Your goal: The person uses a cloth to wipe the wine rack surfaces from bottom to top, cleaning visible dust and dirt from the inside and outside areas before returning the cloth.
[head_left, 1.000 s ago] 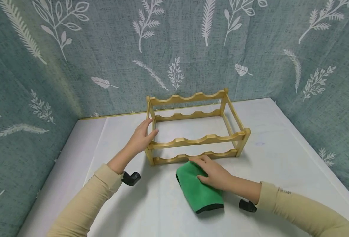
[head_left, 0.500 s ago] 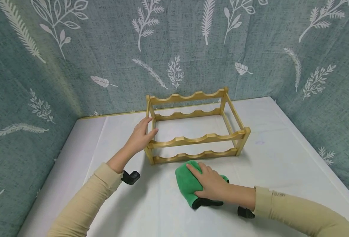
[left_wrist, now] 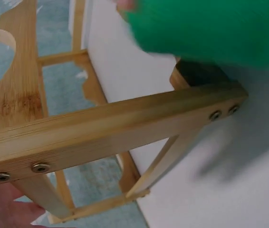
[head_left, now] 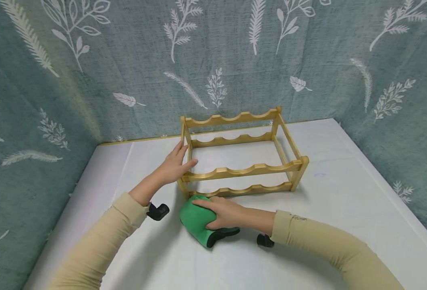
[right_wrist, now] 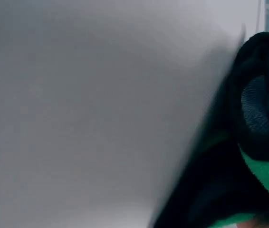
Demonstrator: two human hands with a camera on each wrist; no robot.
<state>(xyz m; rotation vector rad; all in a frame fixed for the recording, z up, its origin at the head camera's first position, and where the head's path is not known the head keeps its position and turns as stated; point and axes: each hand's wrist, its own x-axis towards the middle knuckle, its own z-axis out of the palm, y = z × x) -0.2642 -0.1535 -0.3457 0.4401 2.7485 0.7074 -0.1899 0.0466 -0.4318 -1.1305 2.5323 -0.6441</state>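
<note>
A light wooden wine rack (head_left: 247,169) with scalloped rails stands on the white table. My left hand (head_left: 171,166) holds its left end, the thumb reaching over towards the inside and the fingers at the side rail. In the left wrist view part of that left hand (left_wrist: 11,209) shows beside the rack's end frame (left_wrist: 110,126). In front of the rack's lower left corner, my right hand (head_left: 226,213) grips a green cloth (head_left: 197,219) with black edging, bunched under the palm. The right wrist view shows the cloth's folded black edge (right_wrist: 263,149); the fingers are mostly hidden there.
Grey-green fabric (head_left: 141,60) with white leaf prints hangs behind the table and along both sides. The white tabletop (head_left: 329,189) extends around the rack. Black wrist cameras, such as the one (head_left: 158,211) under the left wrist, hang below both forearms.
My right hand has gathered the cloth, which lay flatter before, and moved it left along the rack's front to the left corner. The left hand has stayed on the rack.
</note>
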